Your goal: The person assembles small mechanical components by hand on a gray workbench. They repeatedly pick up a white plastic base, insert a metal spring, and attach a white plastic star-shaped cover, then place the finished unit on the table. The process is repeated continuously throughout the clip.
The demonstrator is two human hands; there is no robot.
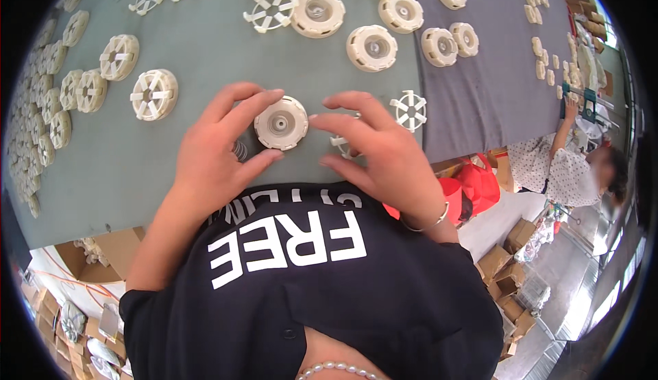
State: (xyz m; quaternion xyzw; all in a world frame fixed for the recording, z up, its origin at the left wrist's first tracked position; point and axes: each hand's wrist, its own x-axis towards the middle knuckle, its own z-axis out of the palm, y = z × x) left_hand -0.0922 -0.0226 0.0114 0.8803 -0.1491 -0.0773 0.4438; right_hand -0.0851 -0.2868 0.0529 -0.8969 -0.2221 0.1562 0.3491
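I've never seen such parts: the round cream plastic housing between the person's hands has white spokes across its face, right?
Not spokes: the head view shows a grey wire coil spring in the face of the round cream plastic housing between the left hand and right hand.

The writing is all on the black shirt (404, 284) (the wearer's own, seen from above). Across its chest runs a short word in large, bold, white block capitals (308, 237), upside down from this viewpoint and slanting a little. Every letter in that line is whole and clear. Nearer the table edge, a second line of letters (277, 196), also capitals, pale grey to white, follows the bend of the cloth; it is foreshortened and partly lost in the folds, so only pieces of its letters can be made out.
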